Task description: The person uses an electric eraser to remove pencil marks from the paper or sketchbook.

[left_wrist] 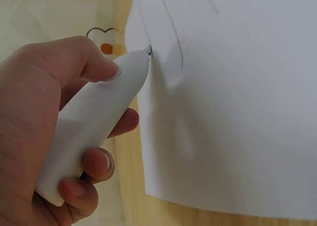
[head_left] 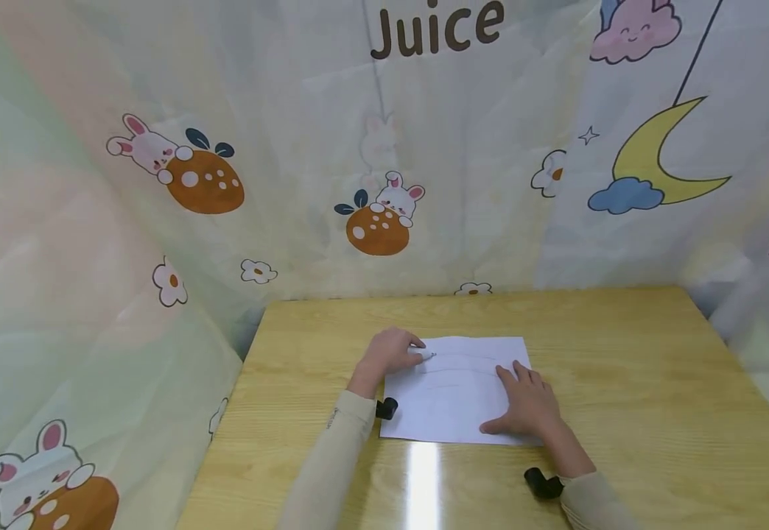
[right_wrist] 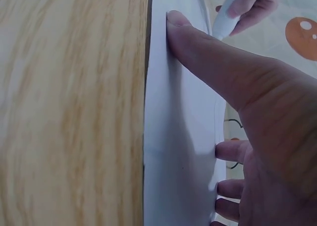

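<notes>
The left hand (head_left: 390, 352) had its grip closed round a white tool (left_wrist: 96, 112), the thumb on one side of the body and the other fingers curled against the opposite side. The tool lay over the upper left part of a white sheet of paper (head_left: 451, 412), its small tip (left_wrist: 149, 49) pointing to the right, close to the left end of the topmost of three thin lines (head_left: 460, 370). These ran side by side across the upper half of the sheet; the middle one was the clearest and the lowest was short and faint. Whether the tip touched the paper could not be told.

The right hand (head_left: 529, 401) rested on the right part of the sheet with its grip spread wide and nothing held in it. Its thumb reached left near the lower edge, and its other fingers pointed toward the upper right corner.

The paper lay on a pale wooden bench (head_left: 623, 368), near the middle from side to side. A streak of light (head_left: 423, 486) shone on the wood just below the sheet. Both arms wore light sleeves (head_left: 331, 449), and a black device (head_left: 387, 408) sat at the left wrist, another (head_left: 543, 483) at the right.

Behind the bench hung a pale cloth (head_left: 292, 147) printed with rabbits, orange fruit, flowers, a yellow moon and the word "Juice".
</notes>
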Motion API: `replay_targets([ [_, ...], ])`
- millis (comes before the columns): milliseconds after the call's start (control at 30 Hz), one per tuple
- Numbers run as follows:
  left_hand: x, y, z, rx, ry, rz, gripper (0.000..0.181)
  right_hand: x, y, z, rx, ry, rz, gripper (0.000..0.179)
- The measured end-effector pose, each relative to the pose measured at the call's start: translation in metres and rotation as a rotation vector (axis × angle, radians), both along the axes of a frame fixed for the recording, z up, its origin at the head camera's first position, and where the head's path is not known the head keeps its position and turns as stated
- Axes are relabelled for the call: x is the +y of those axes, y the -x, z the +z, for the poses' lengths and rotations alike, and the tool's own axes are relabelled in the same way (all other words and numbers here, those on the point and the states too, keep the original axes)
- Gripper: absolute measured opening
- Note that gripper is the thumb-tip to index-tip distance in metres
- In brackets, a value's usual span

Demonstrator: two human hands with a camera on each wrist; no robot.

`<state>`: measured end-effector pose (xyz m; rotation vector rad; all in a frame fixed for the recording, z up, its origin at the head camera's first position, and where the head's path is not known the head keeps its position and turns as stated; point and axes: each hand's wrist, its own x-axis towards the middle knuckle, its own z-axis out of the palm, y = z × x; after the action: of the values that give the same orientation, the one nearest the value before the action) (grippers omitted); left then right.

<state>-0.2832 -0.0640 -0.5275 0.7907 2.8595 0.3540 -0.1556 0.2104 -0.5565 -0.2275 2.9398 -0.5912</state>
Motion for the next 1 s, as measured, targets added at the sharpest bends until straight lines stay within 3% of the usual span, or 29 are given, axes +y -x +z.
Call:
replay_targets([
  [200, 0.002, -0.004, 0.001, -0.016, 0.011, 0.023, 0.024, 0.002, -0.004, -0.001, -0.002, 0.006, -0.007, 0.119],
  [400, 0.009, -0.003, 0.003, -0.033, 0.003, -0.01, 0.026, 0.003, -0.004, -0.001, -0.017, 0.001, -0.007, 0.12],
  [700, 0.0, -0.001, 0.003, -0.024, 0.019, 0.042, 0.025, 0.0, 0.0, -0.007, -0.002, 0.011, -0.004, 0.121],
  [867, 0.007, 0.001, 0.009, 0.007, 0.042, 0.012, 0.025, 0.002, 0.005, -0.002, 0.012, 0.009, 0.004, 0.119],
  [1000, 0.009, 0.0, 0.008, -0.005, 0.05, 0.007, 0.026, 0.002, 0.002, -0.003, -0.011, 0.005, 0.006, 0.119],
])
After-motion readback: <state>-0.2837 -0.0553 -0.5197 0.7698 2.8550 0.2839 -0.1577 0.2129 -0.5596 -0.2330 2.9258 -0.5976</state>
